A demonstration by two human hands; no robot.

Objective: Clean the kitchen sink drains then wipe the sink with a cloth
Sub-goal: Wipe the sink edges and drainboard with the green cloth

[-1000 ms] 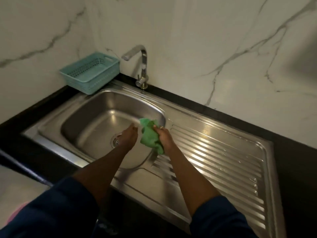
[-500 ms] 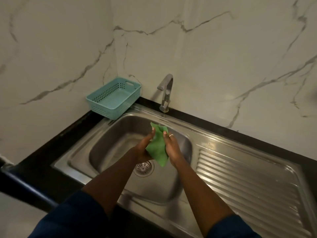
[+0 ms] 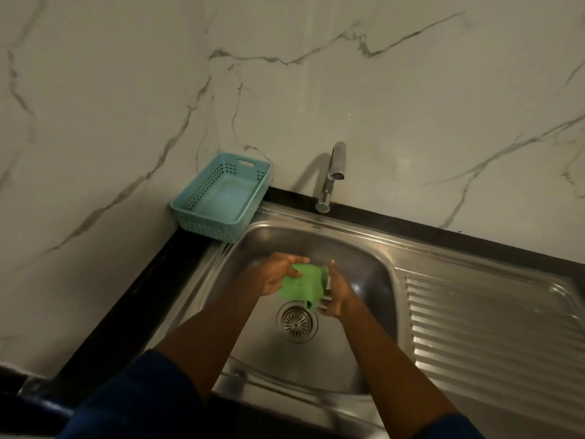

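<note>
Between the two grips, held up over the bowl of the sink, hung the green cloth. The left hand clenched its left edge, thumb laid across the front and fingers curled behind. The right hand grasped the right edge, though blur hid just how its fingers lay. Neither grip was released.

Directly below the grips sat the drain, its strainer seated. Beyond them stood the tap. Beyond and left of the left grip, a blue basket rested on the black table, against the sink's rim. Right of the right grip ran the ribbed draining board.

Trouble would most likely have come from a slack hold. If the cloth were wet, a loosened grip on either side could have let it swing down and bunch over the strainer. A wipe carried far left of the grips might have nudged the basket, and one carried beyond them might have knocked the tap.

The cloth looked folded to a near square. Its slightly longer axis seemed to run from grip to grip, with its flat face toward the person and one loose corner pointing down at the drain.
</note>
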